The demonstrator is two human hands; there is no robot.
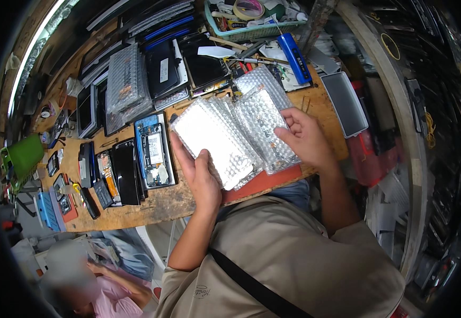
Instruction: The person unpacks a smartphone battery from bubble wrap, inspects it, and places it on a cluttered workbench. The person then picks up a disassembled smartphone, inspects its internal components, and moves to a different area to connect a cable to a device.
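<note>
My left hand grips a stack of flat bubble-wrapped panels, thumb on top and fingers along its left edge. Bright light glares off the top one. My right hand pinches the right edge of another bubble-wrapped panel, which leans against the stack and fans out to the right. Small orange marks show through its wrap. What lies inside the wraps is hard to make out. Beneath them, a red mat shows at the table's front edge. Behind is one more bubble-wrapped piece.
Left on the wooden table lie an opened tablet, dark screens and a yellow-black tool. Wrapped panels, a blue device and a green basket stand behind. A grey tray is at right. Another person sits lower left.
</note>
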